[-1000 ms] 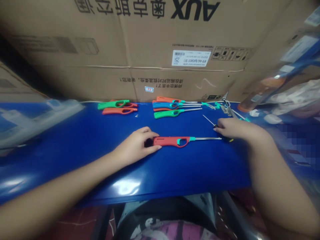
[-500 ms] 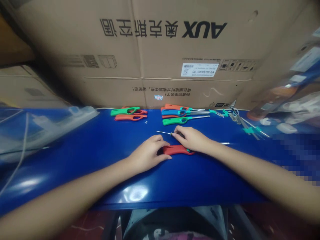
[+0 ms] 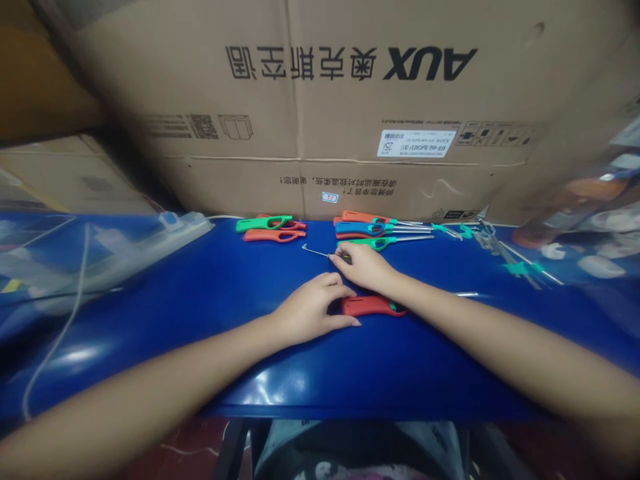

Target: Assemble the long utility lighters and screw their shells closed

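My left hand (image 3: pixel 311 311) rests on the blue table, thumb and fingers around the butt end of a red gas lighter (image 3: pixel 371 305). That lighter lies flat, and its metal tube comes out to the right beyond my right forearm. In my right hand (image 3: pixel 369 268) is a thin screwdriver (image 3: pixel 317 253), its shaft pointing left and its dark handle mostly hidden by the fingers. The shaft's tip is at a tiny pale piece (image 3: pixel 305 247) on or just above the table; I cannot tell whether it is stuck to the tip.
Green and red lighter handles (image 3: pixel 264 223) lie at the back left. Several lighters with metal tubes (image 3: pixel 360 229) lie behind my right hand. Loose metal tubes and green parts (image 3: pixel 520 268) are at the right. A large cardboard box (image 3: pixel 320 143) stands behind; plastic bags (image 3: pixel 180 233) lie left.
My right hand has moved away from the red lighter, toward the back, bringing the screwdriver's tip to the tiny pale piece. My left hand stays at the lighter. The view has shifted slightly.
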`<control>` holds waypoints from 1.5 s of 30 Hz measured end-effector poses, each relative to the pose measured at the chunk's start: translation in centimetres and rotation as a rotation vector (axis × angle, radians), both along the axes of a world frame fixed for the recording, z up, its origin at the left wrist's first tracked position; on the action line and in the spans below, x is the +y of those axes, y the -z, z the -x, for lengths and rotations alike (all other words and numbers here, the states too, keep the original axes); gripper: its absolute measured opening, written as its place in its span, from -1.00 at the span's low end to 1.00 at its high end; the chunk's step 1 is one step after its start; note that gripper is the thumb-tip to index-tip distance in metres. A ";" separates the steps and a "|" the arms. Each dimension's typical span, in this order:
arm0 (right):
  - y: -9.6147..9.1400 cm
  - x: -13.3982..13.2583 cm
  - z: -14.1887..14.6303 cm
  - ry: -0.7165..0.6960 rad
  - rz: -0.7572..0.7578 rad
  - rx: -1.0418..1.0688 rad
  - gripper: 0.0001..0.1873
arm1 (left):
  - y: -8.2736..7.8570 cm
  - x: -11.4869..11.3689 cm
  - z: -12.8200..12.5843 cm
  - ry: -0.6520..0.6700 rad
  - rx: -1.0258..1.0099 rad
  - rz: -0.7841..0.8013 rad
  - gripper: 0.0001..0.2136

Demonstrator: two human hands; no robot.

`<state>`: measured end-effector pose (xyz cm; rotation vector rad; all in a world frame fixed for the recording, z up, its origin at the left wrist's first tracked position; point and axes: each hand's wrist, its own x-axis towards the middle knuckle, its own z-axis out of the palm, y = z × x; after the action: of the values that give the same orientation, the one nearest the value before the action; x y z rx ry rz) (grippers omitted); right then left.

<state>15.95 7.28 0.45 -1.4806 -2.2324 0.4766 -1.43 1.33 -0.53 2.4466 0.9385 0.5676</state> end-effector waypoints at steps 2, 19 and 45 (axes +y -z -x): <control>-0.1 0.0 0.0 0.003 0.002 0.007 -0.79 | 0.0 -0.1 0.0 0.002 0.003 0.000 -0.56; 0.5 -0.3 -1.4 -0.005 -0.005 0.181 -0.74 | -0.3 0.7 0.5 -0.027 -0.060 -0.058 -0.52; 0.0 -0.4 -2.6 0.066 0.168 0.465 -0.72 | 0.4 3.6 1.8 -0.427 -0.076 -0.021 -0.54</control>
<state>18.50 6.91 0.43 -1.3483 -1.8089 0.9031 -3.26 4.89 -0.96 2.2296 1.4394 0.8085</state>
